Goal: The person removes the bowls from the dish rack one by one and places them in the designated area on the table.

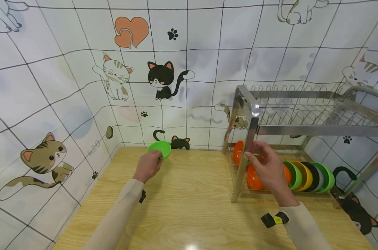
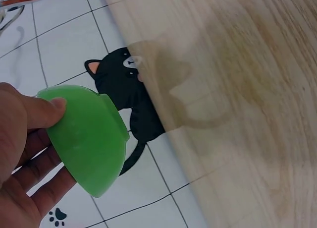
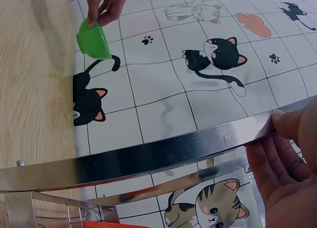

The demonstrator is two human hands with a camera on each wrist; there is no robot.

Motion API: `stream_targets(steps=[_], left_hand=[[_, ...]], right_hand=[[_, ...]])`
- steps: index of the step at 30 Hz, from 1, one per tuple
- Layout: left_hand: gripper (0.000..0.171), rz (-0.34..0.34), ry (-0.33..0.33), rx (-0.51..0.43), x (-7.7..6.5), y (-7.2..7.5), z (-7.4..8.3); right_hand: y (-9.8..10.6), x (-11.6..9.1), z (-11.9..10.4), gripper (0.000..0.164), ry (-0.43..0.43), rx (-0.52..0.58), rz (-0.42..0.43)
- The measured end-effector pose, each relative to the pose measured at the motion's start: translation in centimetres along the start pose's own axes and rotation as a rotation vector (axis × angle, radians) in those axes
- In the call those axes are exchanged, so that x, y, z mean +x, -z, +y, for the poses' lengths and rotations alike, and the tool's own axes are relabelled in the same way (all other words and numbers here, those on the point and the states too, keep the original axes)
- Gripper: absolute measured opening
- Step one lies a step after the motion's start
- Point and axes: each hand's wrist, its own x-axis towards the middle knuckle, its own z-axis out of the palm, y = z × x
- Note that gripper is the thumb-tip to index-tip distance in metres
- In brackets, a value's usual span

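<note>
Over the far left part of the table, my left hand (image 1: 147, 166) holds a small green bowl (image 1: 164, 148) by its rim. The left wrist view shows the thumb on one side of the green bowl (image 2: 89, 139) and the fingers on the other. Its foot points away from the palm. To the right, my right hand (image 1: 271, 173) pinches the front left post of a steel dish rack (image 1: 317, 130). In the right wrist view the thumb lies on one face of the metal post (image 3: 173, 151), with the fingers behind it.
On the rack's lower shelf stand orange bowls (image 1: 253, 178), a green bowl (image 1: 296, 176), a yellow bowl (image 1: 306, 176), a black bowl (image 1: 313, 177) and another green bowl (image 1: 327, 177), on edge. The rack stands on a wooden table (image 1: 189, 201), before a cat-patterned wall covering (image 1: 204, 69).
</note>
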Motion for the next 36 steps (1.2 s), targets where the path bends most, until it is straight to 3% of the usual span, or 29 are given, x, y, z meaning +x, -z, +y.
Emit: stream_targets(steps=[13, 36], left_hand=[[0.003, -0.108, 0.136, 0.025, -0.1, -2.7, -2.8], [0.007, -0.149, 0.155, 0.051, -0.8, -3.7, -4.6]], right_hand=[[0.1, 0.0, 0.7, 0.038, -0.006, 0.019, -0.039], [-0.2, -0.3, 1.4, 0.033, -0.007, 0.043, -0.022]])
